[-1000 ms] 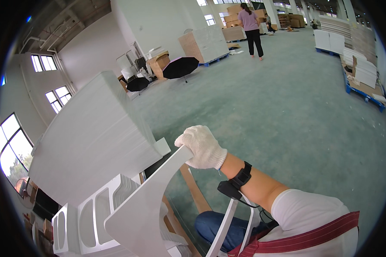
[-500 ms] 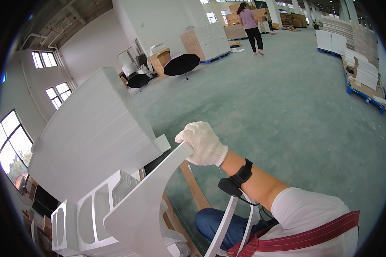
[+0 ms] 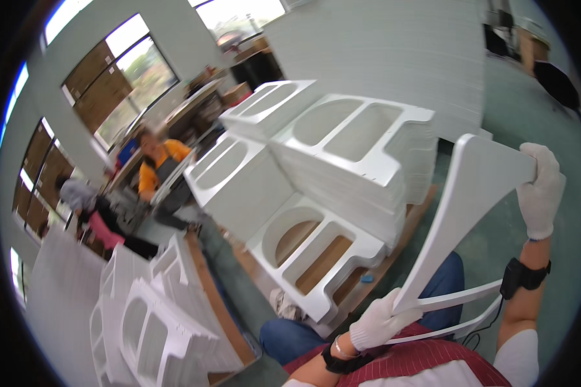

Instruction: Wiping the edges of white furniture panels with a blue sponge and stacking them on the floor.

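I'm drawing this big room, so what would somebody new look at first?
Probably the large, flat white panel with a curved edge at the right, gripped by the white-gloved left hand below and the white-gloved right hand above. Next come the stacked white panels with big cut-out openings in the middle, then the person in an orange top beyond, to the left.

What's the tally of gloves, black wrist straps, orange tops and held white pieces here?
White gloves: 2
Black wrist straps: 2
Orange top: 1
Held white piece: 1
Total: 6
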The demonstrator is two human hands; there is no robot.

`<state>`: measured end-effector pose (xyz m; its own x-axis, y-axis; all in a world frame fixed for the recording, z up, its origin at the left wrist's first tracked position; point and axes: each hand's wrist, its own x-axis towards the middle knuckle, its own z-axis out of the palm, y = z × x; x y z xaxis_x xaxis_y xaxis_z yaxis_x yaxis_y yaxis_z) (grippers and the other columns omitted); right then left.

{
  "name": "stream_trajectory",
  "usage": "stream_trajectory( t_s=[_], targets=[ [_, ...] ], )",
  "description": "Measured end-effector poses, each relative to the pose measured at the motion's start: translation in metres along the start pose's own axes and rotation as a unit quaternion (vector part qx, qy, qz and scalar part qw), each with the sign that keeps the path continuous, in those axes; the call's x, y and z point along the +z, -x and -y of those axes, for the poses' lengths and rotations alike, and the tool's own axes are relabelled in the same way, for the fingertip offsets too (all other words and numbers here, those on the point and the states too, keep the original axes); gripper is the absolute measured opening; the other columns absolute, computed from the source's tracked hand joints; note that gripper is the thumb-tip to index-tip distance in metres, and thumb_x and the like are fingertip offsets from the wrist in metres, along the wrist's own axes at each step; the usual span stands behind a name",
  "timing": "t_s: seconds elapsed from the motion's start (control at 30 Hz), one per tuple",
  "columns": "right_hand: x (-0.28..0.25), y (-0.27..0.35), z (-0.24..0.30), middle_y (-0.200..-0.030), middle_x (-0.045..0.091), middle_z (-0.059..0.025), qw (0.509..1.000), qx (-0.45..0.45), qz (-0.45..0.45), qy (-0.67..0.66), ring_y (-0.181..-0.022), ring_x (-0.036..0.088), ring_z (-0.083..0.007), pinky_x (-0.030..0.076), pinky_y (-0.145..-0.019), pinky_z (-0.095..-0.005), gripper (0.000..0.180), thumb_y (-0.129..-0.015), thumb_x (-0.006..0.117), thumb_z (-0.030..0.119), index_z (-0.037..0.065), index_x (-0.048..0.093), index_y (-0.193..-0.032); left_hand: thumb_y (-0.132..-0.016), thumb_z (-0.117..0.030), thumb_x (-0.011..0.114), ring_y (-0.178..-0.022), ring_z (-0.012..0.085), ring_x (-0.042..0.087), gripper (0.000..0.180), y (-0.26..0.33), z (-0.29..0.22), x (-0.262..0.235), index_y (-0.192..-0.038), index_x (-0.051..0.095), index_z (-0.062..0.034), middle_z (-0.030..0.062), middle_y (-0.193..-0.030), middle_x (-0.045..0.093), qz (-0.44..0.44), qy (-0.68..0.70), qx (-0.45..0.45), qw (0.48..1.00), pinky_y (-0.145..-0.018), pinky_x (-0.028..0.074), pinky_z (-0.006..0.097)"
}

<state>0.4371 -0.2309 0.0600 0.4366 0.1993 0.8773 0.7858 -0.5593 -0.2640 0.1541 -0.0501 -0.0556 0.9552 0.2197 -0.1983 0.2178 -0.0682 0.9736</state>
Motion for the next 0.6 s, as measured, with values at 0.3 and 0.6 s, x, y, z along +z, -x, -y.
stream_trajectory(
  t_s=[0.3, 0.6],
  targets=[
    [0.034, -0.017, 0.092, -0.098, 0.062, -0.0127, 0.987, -0.154, 0.038, -0.015, -0.097, 0.059, -0.0359, 0.047, -0.086, -0.0415, 0.027, -0.079, 0.068, 0.006, 0.008, 0.063, -0.105, -0.092, -0.024, 0.07, -0.066, 0.01, 0.054, 0.037, 0.026, 0.009, -0.006, -0.119, 0.055, -0.0045, 0.0034, -0.083, 0.062, -0.043, 0.106, -0.04, 0.993, -0.06, 0.046, 0.027],
    [0.059, 0.003, -0.075, -0.112, 0.063, -0.0123, 0.994, -0.044, 0.102, -0.019, -0.112, 0.059, -0.0335, 0.046, -0.097, -0.0392, 0.033, -0.084, 0.063, 0.001, 0.006, 0.06, -0.117, -0.093, -0.03, 0.067, -0.079, 0.0217, 0.062, 0.042, 0.027, -0.002, -0.009, -0.123, 0.055, -0.0021, 0.0128, -0.094, 0.068, -0.037, 0.049, -0.025, 0.998, -0.075, 0.05, 0.034]
  ],
)
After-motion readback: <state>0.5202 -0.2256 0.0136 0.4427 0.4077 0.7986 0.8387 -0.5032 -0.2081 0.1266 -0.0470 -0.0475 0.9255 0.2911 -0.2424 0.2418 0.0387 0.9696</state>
